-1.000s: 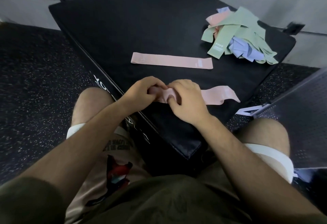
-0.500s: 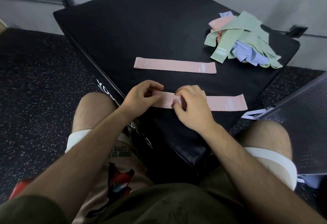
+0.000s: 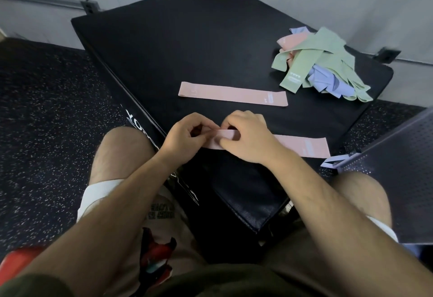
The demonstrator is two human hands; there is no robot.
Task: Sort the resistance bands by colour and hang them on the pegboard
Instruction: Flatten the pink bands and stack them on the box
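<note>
A pink resistance band (image 3: pixel 304 146) lies flat along the near edge of the black padded box (image 3: pixel 199 46). My left hand (image 3: pixel 185 136) pinches its left end, and my right hand (image 3: pixel 248 136) pinches the band just beside it, with the thumb under the band's near edge. A second pink band (image 3: pixel 232 94) lies flat and straight further back on the box. At the box's far right corner sits a tangled pile of bands (image 3: pixel 323 67), mostly green with some lilac and pink ones. A dark perforated pegboard (image 3: pixel 398 175) leans in at the right edge.
The box stands on speckled black rubber flooring (image 3: pixel 46 109) against a grey wall with a conduit (image 3: pixel 46 1). My bare knees flank the box's near corner. A lilac strip (image 3: pixel 335 162) pokes out by the pegboard's left edge.
The near pink band, twisted a second ago, now lies flat and straight. My hands have stayed at its left end, and the view has shifted slightly.
</note>
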